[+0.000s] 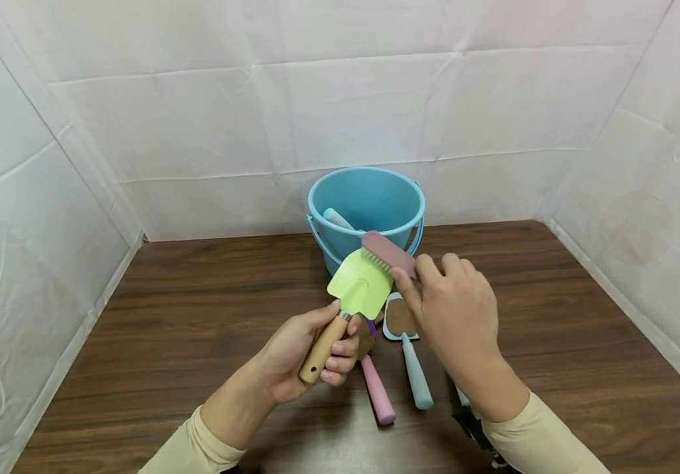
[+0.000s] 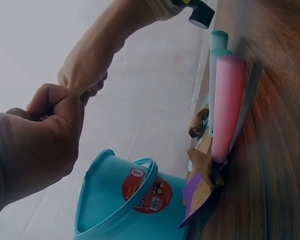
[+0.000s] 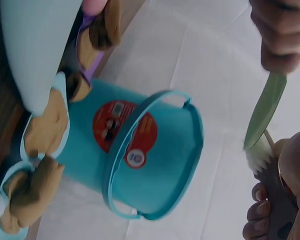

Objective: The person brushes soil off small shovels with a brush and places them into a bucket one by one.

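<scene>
My left hand (image 1: 298,355) grips the wooden handle of a small trowel with a light green blade (image 1: 351,280), held up above the table. A pink brush (image 1: 390,253) is pinched in my right hand (image 1: 458,316), its pale bristles lying against the upper right of the blade. In the right wrist view the bristles (image 3: 260,154) meet the blade's edge, and the brush looks dark. The blade's visible face appears smooth and plain green in the head view.
Behind the hands stands a blue bucket (image 1: 366,172) with a light-handled tool (image 1: 336,218) inside. Below them lie a pink-handled tool (image 1: 378,392) with a purple blade and a pale blue scoop (image 1: 417,375), both bearing brown clumps. Another pale blue tool (image 3: 11,232) lies beside them. White sheets surround the table.
</scene>
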Demonstrator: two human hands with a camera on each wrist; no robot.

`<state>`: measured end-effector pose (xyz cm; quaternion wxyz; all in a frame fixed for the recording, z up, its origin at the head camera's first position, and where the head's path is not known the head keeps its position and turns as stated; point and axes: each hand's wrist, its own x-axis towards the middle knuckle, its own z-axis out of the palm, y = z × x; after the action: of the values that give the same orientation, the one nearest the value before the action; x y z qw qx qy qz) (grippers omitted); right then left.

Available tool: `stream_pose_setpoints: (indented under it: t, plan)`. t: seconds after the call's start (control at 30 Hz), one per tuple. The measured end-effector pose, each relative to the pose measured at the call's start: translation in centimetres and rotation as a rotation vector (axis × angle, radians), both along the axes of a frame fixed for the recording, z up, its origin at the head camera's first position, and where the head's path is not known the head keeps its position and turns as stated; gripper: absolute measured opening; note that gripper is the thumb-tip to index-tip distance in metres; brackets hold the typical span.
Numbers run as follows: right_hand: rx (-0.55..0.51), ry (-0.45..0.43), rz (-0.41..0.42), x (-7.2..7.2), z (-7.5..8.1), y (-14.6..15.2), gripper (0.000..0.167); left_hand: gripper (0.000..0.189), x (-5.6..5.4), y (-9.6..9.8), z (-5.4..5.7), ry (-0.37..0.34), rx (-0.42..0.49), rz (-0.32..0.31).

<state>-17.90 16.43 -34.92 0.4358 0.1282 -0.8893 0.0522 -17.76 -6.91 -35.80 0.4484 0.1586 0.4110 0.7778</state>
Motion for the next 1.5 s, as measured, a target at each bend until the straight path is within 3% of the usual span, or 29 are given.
stream_pose_setpoints:
  t: [0.23, 0.5, 0.63, 0.77, 1.07, 1.2, 1.3, 1.5]
  plan:
    - [-0.014, 0.008, -0.020, -0.2, 0.4, 0.6, 0.055, 0.040, 0.1, 0.0, 0.0, 0.008, 0.005, -0.018]
    - [0.070, -0.031, 0.132, 3.1, 0.4, -3.0, 0.059, 0.037, 0.1, 0.0, -0.1, 0.011, 0.016, 0.011]
    - [0.101, -0.021, 0.132, 3.7, 0.0, -3.9, 0.058, 0.034, 0.2, 0.1, -0.2, 0.012, 0.015, 0.023]
    - [0.077, -0.002, 0.078, 2.9, -0.1, -3.3, 0.058, 0.039, 0.3, 0.0, -0.1, 0.011, -0.003, 0.004]
    - [-0.004, -0.010, -0.039, -0.3, 0.0, 0.3, 0.054, 0.041, 0.2, 0.1, -0.2, 0.020, -0.022, -0.033]
    - [-0.014, -0.033, -0.076, -0.7, 0.1, 1.0, 0.051, 0.041, 0.2, 0.2, -0.2, 0.020, -0.027, -0.021]
    - [-0.005, -0.045, -0.051, 0.1, 0.2, 0.4, 0.051, 0.041, 0.2, 0.2, -0.1, 0.008, -0.041, 0.005]
    - [0.069, -0.025, 0.090, 2.8, 0.2, -2.8, 0.058, 0.038, 0.1, 0.3, 0.0, -0.009, -0.056, 0.057]
